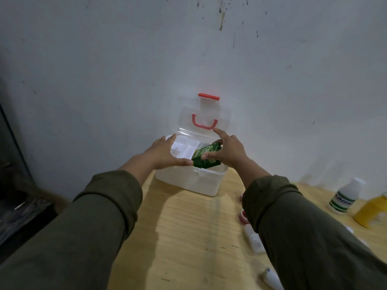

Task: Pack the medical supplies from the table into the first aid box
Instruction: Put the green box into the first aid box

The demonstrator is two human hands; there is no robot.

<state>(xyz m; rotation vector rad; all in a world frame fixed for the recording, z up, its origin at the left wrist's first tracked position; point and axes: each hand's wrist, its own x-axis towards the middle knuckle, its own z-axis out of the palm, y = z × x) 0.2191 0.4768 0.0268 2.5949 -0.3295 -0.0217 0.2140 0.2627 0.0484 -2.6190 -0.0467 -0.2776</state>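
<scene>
I see a translucent, smooth plastic first aid box (194,183) on a pale, matt wood-grain table (188,237). At its two o'clock, the green carton (206,156) looks like glossy printed card. My sleeves (100,222) are matt olive cloth.

Pale grey wall (125,59) across the whole upper part of the view; looks matt and slightly uneven. High up, right of centre, a scatter of dark specks (243,9), with one longer brownish streak (221,20) running downward among them. Lower on the right, a faint scuff (290,66), and further down a single small dark mark (313,122). At the far left edge, a dark slanting panel (10,147), set against the wall. Below it, deep in shadow, a blurred heap of dark things (23,212) with a thin pale glint across it; too dim to identify.
</scene>
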